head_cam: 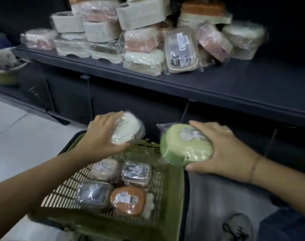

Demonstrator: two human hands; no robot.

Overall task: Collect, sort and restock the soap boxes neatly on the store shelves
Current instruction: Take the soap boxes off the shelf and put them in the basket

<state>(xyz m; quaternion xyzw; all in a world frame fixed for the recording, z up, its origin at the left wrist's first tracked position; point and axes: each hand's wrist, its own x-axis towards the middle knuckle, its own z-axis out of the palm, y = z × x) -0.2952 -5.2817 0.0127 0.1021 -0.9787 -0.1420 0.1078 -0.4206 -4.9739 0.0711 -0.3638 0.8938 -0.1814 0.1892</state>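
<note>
My left hand [101, 134] grips a white plastic-wrapped soap box [129, 128] above the far rim of a green slatted basket [172, 188]. My right hand [224, 150] holds a pale green wrapped soap box [184, 146] just right of the basket's far corner. Inside the basket lie several wrapped soap boxes, among them an orange one [128, 200] and a dark one [92, 193]. Above, a dark shelf [235, 84] carries a loose pile of wrapped soap boxes [141, 39] in cream, pink and orange.
A pale bowl-shaped container [5, 70] sits at the left on a lower ledge. The shelf's right part [278, 75] is bare. White floor tiles [18, 136] lie at the left. My shoe [238, 226] shows at the bottom right beside the basket.
</note>
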